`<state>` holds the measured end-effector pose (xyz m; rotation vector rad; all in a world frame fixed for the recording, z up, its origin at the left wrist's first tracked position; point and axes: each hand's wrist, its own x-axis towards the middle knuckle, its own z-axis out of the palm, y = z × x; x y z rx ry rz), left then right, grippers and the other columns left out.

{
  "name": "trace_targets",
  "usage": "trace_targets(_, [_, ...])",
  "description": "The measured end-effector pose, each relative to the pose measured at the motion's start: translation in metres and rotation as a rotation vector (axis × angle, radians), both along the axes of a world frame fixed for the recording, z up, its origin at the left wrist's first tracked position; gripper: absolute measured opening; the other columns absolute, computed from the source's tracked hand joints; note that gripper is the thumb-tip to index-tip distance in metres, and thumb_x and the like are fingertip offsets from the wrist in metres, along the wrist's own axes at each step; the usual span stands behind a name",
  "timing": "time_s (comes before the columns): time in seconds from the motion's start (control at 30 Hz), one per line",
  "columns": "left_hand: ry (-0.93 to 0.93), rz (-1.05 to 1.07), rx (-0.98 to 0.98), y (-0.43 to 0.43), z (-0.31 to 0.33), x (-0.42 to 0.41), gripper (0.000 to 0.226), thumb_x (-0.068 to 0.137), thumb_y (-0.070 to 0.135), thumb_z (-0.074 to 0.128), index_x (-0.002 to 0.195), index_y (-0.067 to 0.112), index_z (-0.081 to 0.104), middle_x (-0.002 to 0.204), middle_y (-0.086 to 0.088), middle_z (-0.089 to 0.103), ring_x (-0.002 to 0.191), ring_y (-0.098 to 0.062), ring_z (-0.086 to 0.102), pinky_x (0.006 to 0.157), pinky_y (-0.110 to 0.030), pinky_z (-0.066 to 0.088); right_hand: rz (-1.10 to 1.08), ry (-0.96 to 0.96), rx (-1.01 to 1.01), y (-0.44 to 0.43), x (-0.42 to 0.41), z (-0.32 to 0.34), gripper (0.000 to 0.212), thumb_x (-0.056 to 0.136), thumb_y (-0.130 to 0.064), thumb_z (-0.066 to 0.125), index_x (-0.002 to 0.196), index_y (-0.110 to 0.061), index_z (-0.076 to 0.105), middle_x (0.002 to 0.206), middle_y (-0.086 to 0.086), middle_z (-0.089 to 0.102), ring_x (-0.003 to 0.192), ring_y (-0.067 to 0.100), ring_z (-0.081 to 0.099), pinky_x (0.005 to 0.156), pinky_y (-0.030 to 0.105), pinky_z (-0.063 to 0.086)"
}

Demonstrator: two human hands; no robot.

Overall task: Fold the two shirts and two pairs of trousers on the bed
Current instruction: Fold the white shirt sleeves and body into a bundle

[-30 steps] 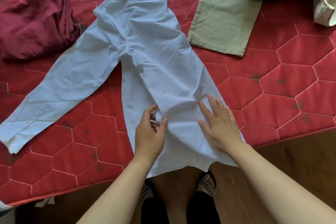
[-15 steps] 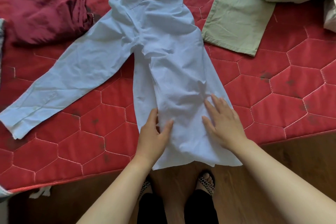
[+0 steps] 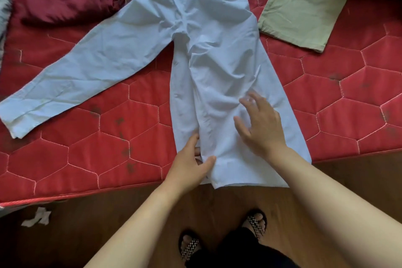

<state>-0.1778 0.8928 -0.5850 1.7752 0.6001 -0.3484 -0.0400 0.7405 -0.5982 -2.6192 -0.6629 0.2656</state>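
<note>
On the bed (image 3: 87,159), left hand (image 3: 189,164) pinches the blue shirt (image 3: 217,61) at its folded edge.

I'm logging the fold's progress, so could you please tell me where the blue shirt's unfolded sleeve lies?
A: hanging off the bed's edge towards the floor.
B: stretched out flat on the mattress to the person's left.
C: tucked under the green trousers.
B: the sleeve lies flat on the red mattress, reaching out leftward from the shirt.
</note>
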Motion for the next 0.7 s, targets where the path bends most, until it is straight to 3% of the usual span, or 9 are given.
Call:
trace_targets(0.1, [-0.075, 0.094, 0.082, 0.012, -0.006, 0.019, 0.047, 0.071, 0.05, 0.065, 0.115, 0.045, 0.047, 0.091, 0.008, 0.067, 0.077, -0.003, 0.064, 0.067, -0.021, 0.053, 0.011, -0.111, 0.076, 0.02, 0.014, 0.003, 0.048, 0.085, -0.035, 0.055, 0.128, -0.013, 0.051, 0.144, 0.009, 0.038, 0.131, 0.028, 0.036, 0.097, 0.046, 0.032])
trace_targets(0.17, [-0.108, 0.222, 0.045, 0.025, -0.012, 0.051, 0.051, 0.075, 0.051, 0.066, 0.118, 0.028, 0.052, 0.096, 0.001, 0.067, 0.082, -0.011, 0.066, 0.066, -0.032, 0.056, 0.096, -0.108, 0.029, 0.036, 0.03, -0.002, 0.054, 0.089, -0.037, 0.053, 0.138, -0.017, 0.042, 0.152, 0.006, 0.026, 0.138, 0.025, 0.025, 0.104, 0.046, 0.025])
trace_targets(0.23, [-0.12, 0.317, 0.043, 0.036, -0.017, 0.085, 0.051, 0.079, 0.048, 0.065, 0.119, 0.018, 0.054, 0.099, -0.003, 0.067, 0.084, -0.016, 0.067, 0.067, -0.034, 0.057, 0.134, -0.043, -0.032, 0.047, 0.043, -0.012, 0.056, 0.093, -0.042, 0.045, 0.144, -0.023, 0.031, 0.157, 0.0, 0.011, 0.143, 0.02, 0.011, 0.11, 0.046, 0.013])
trace_targets(0.3, [-0.165, 0.325, 0.162, 0.042, -0.023, 0.11, 0.041, 0.084, 0.042, 0.062, 0.114, 0.015, 0.055, 0.094, 0.001, 0.065, 0.086, -0.015, 0.065, 0.073, -0.029, 0.053, 0.14, -0.008, -0.043, 0.052, 0.046, -0.024, 0.055, 0.094, -0.045, 0.04, 0.145, -0.026, 0.028, 0.158, -0.003, 0.006, 0.144, 0.02, 0.007, 0.112, 0.047, 0.008])
trace_targets(0.4, [-0.289, 0.305, 0.373, 0.045, -0.029, 0.117, 0.015, 0.089, 0.023, 0.055, 0.104, 0.02, 0.054, 0.079, 0.018, 0.055, 0.079, -0.007, 0.057, 0.06, -0.005, 0.04, 0.115, -0.076, 0.109, 0.049, 0.046, -0.026, 0.053, 0.095, -0.043, 0.039, 0.144, -0.026, 0.031, 0.157, -0.002, 0.013, 0.143, 0.02, 0.013, 0.112, 0.048, 0.016])
trace_targets(0.47, [-0.372, 0.341, 0.449, 0.051, -0.029, 0.108, 0.016, 0.09, 0.018, 0.051, 0.105, 0.023, 0.054, 0.078, 0.022, 0.052, 0.074, 0.004, 0.055, 0.059, -0.001, 0.037, 0.087, -0.127, 0.11, 0.045, 0.047, -0.024, 0.053, 0.094, -0.045, 0.038, 0.144, -0.03, 0.03, 0.157, -0.003, 0.012, 0.144, 0.02, 0.009, 0.11, 0.049, 0.016])
trace_targets(0.53, [-0.378, 0.332, 0.536, 0.061, -0.03, 0.095, 0.021, 0.091, 0.016, 0.05, 0.11, 0.023, 0.054, 0.082, 0.02, 0.055, 0.078, 0.009, 0.057, 0.061, -0.005, 0.036, 0.133, -0.109, -0.043, 0.044, 0.044, -0.025, 0.056, 0.093, -0.051, 0.035, 0.144, -0.035, 0.023, 0.158, -0.004, 0.004, 0.144, 0.02, -0.001, 0.111, 0.052, 0.008])
trace_targets(0.6, [-0.279, 0.277, 0.632, 0.07, -0.034, 0.084, 0.026, 0.091, 0.015, 0.049, 0.117, 0.016, 0.053, 0.097, 0.005, 0.063, 0.094, -0.012, 0.06, 0.069, -0.018, 0.034, 0.223, -0.066, -0.206, 0.045, 0.036, -0.033, 0.059, 0.092, -0.057, 0.029, 0.146, -0.035, 0.015, 0.158, -0.002, -0.001, 0.144, 0.022, -0.007, 0.112, 0.053, 0.001])
trace_targets(0.7, [-0.17, 0.204, 0.79, 0.074, -0.035, 0.085, 0.034, 0.09, 0.027, 0.048, 0.121, 0.015, 0.049, 0.11, -0.006, 0.063, 0.1, -0.03, 0.058, 0.071, -0.029, 0.035, 0.214, -0.086, -0.21, 0.045, 0.028, -0.038, 0.062, 0.091, -0.059, 0.028, 0.146, -0.035, 0.013, 0.158, -0.001, -0.002, 0.144, 0.022, -0.009, 0.114, 0.05, 0.0])
